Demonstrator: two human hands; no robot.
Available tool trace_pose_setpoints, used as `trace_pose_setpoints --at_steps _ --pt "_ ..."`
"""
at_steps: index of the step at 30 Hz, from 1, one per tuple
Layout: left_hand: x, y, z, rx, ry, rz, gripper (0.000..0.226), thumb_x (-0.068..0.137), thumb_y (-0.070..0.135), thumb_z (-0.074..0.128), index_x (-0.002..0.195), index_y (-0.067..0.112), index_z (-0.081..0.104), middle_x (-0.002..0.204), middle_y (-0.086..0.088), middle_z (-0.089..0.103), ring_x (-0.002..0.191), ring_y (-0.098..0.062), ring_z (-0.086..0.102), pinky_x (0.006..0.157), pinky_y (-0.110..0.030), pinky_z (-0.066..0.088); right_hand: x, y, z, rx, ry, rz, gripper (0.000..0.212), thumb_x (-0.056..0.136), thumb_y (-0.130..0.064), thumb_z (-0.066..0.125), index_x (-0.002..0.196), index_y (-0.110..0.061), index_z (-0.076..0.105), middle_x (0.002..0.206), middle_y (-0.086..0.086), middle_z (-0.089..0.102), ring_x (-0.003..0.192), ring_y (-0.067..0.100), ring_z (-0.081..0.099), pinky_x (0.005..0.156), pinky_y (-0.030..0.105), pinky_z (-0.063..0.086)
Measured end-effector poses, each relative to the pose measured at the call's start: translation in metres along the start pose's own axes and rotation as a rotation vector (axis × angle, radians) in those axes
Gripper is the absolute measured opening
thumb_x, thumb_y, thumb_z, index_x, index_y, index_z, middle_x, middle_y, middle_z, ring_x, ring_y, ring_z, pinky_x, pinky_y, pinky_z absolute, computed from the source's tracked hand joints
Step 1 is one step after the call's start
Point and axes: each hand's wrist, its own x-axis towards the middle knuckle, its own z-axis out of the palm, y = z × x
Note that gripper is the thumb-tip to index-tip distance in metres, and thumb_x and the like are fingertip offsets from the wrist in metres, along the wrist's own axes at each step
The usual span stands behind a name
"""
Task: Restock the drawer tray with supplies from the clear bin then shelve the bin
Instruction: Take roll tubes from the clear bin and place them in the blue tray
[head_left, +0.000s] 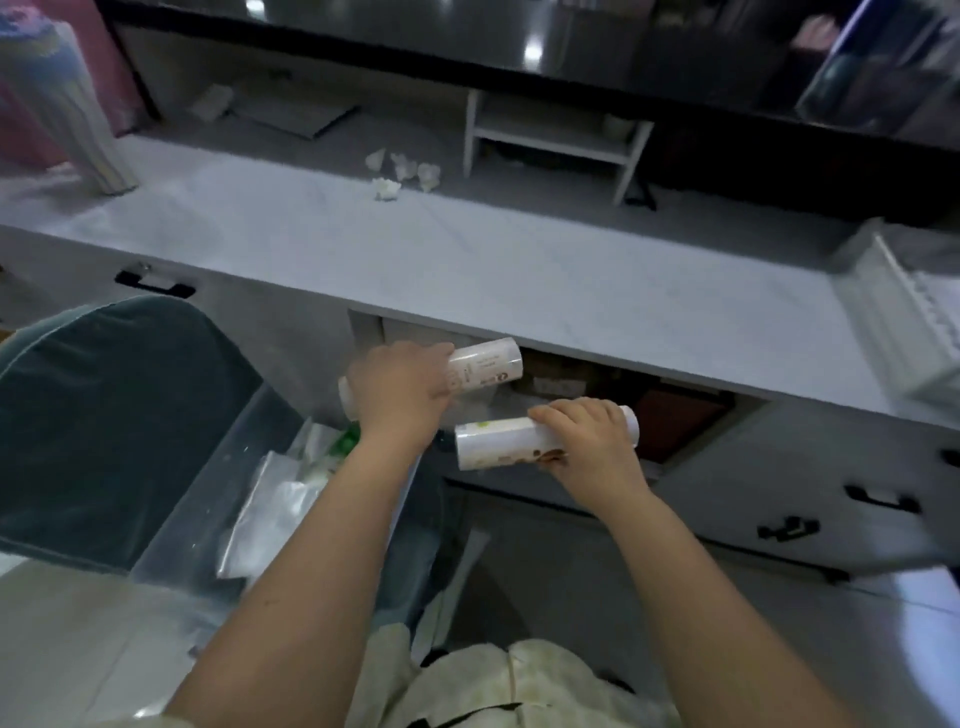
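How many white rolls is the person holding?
2: one white paper-wrapped roll in the left hand, another in the right hand, over the open drawer. More may hide in the clear bin.

The print on the upper white roll (483, 368) is blurred past reading. Its left end is covered by the left hand (397, 397). The open drawer's (613, 395) far contents are lost in shadow under the counter (467, 260). The clear bin (218, 499) is partly hidden by the forearm.
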Motion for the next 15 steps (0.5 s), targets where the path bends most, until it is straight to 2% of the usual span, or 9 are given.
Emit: trace_pose_setpoints --at_steps 7,12,15 --pt "-0.013 0.147 0.042 -0.092 -0.055 0.238 0.055 0.071 0.041 0.075 0.123 0.043 0.054 0.113 0.005 0.056 0.104 -0.024 0.042 0.088 -0.039 0.025 -0.094 0.077 -0.046 -0.031 0.032 0.227 0.055 0.063 -0.024 0.081 0.113 -0.026 0.059 0.107 -0.006 0.064 0.098 0.023 0.056 0.089 0.036 0.027" --pt "-0.046 0.275 0.082 -0.147 -0.095 0.391 0.056 0.072 0.042 0.074 0.124 0.043 0.052 0.113 0.005 0.055 0.107 -0.023 0.042 0.091 -0.041 0.025 -0.181 0.146 -0.089 -0.043 0.042 0.397 0.062 0.058 -0.024 0.085 0.115 -0.023 0.062 0.107 -0.003 0.065 0.099 0.024 0.057 0.088 0.034 0.024" --pt "-0.07 0.357 0.103 -0.166 -0.124 0.492 0.056 0.072 0.04 0.073 0.123 0.042 0.052 0.114 0.004 0.054 0.107 -0.024 0.041 0.091 -0.041 0.024 -0.237 0.197 -0.118 -0.061 0.062 0.5 0.06 0.062 -0.026 0.084 0.117 -0.024 0.061 0.108 -0.002 0.064 0.1 0.024 0.056 0.087 0.033 0.024"
